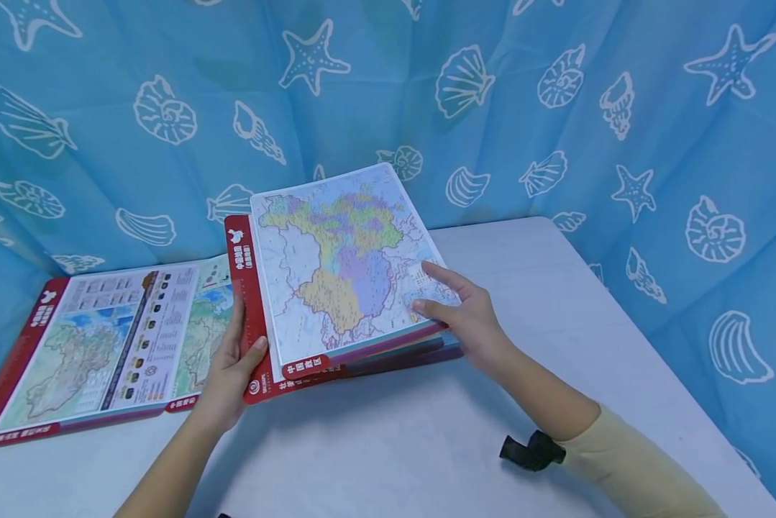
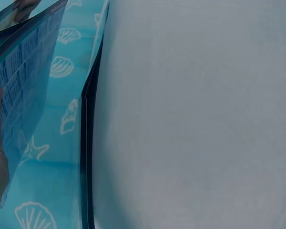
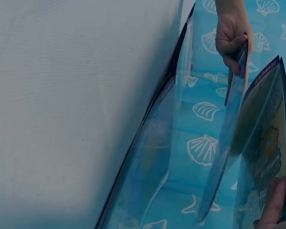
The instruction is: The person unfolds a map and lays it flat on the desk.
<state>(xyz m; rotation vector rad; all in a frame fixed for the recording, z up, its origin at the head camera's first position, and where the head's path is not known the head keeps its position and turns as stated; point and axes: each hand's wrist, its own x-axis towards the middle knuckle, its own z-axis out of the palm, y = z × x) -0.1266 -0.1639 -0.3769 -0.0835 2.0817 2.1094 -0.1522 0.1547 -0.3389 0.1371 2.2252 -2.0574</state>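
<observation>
A folded map (image 1: 349, 266) with coloured regions and a red left border is held tilted above the table. My left hand (image 1: 226, 381) grips the lower part of the red border, thumb on the front and fingers behind. At the opposite edge, my right hand (image 1: 475, 316) holds the map, with thumb and index finger over the printed face; its other fingers are hidden. The layers fan apart along the lower edge, and the right wrist view shows a gap between the panels (image 3: 264, 138). That view also catches my left hand (image 3: 233, 36) pinching the far edge.
A second red-bordered map (image 1: 90, 352) lies on the white table (image 1: 375, 446) at the left, partly behind my left hand. Behind the table hangs a blue curtain (image 1: 388, 86) with white shells and starfish. A black strap (image 1: 533, 452) is at my right sleeve.
</observation>
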